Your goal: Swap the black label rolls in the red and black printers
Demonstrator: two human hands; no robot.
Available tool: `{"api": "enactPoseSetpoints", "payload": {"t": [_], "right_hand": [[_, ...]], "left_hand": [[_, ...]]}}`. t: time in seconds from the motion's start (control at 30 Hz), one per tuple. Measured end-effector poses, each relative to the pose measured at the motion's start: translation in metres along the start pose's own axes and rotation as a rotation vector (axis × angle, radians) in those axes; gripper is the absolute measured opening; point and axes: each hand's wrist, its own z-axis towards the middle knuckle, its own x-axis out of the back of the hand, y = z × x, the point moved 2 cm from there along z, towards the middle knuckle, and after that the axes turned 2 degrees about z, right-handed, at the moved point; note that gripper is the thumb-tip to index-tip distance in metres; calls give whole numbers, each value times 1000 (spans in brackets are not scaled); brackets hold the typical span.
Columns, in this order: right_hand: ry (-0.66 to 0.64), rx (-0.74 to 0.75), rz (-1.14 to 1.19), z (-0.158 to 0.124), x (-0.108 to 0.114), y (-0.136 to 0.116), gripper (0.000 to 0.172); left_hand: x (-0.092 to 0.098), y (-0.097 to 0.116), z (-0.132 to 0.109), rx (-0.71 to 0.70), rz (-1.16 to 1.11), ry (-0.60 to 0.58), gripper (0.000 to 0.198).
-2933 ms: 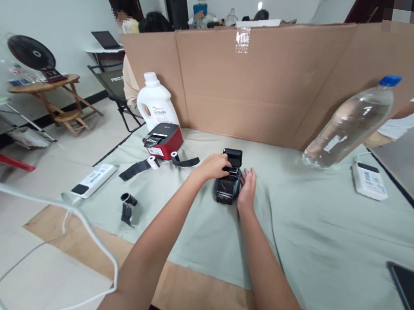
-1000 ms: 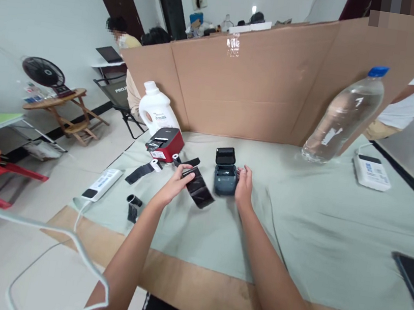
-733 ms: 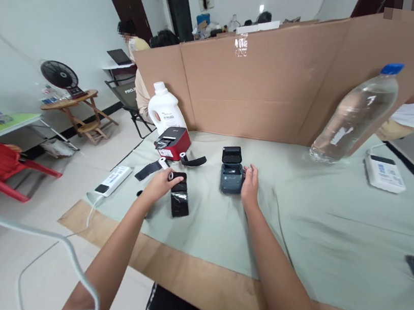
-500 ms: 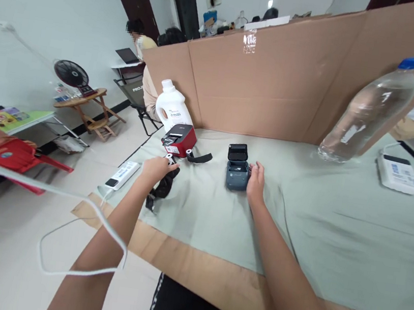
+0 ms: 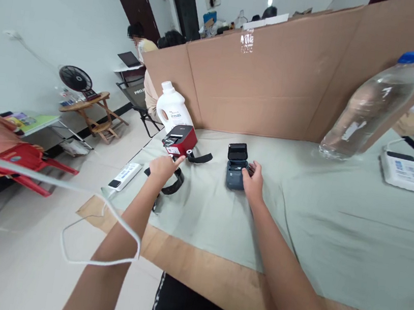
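Note:
A small dark blue-grey device [image 5: 235, 179] stands on the green cloth with its black lid [image 5: 238, 151] raised. My right hand [image 5: 254, 181] rests against its right side, thumb on the near top edge and fingers curled behind. My left hand [image 5: 163, 168] is over a black strap [image 5: 174, 183], thumb stretched to the right; its other fingers are folded and hidden, so what they hold cannot be made out. Just beyond it sits a red and black box [image 5: 182, 141], with another short black strap [image 5: 202, 158] at its right.
A white jug [image 5: 174, 107] and a big water bottle [image 5: 371, 106] stand before a cardboard screen [image 5: 263, 86]. White devices lie at left [image 5: 125, 176] and right [image 5: 404, 171]. A white cable [image 5: 99, 262] hangs over my left forearm. People are behind the screen.
My left hand has shifted slightly right, and the black strap below it now shows as an open loop. My right thumb has moved onto the top edge of the dark device.

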Motion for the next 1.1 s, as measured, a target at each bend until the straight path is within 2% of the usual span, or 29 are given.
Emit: {"api": "enactPoseSetpoints", "payload": {"t": [0.07, 0.1, 0.13, 0.2, 0.27, 0.37, 0.47, 0.67, 0.83, 1.1], "right_hand": [[-5, 8, -68, 0, -1, -1, 63], [-4, 8, -98, 1, -1, -1, 63], [-4, 8, -120, 2, -1, -2, 63], [-7, 10, -150, 3, -2, -3, 61], [-12, 15, -167, 4, -2, -6, 58], [10, 30, -198, 0, 0, -9, 52], [81, 91, -260, -10, 2, -14, 45], [189, 142, -334, -29, 10, -26, 40], [168, 97, -475, -32, 18, -32, 40], [137, 88, -626, -28, 25, -37, 39]], "left_hand": [[3, 19, -14, 35, -139, 162, 73], [1, 34, -22, 1, -255, 225, 66], [-5, 53, -29, -58, -391, 229, 58], [-22, 95, -41, -253, -676, 131, 44], [-40, 133, -48, -361, -871, 54, 42], [-59, 166, -52, -420, -1017, 5, 48], [-67, 171, -55, -423, -1035, 45, 52], [-64, 166, -69, -508, -969, 96, 53], [-63, 166, -76, -530, -907, 71, 50], [-63, 165, -77, -570, -873, 95, 49]]}}
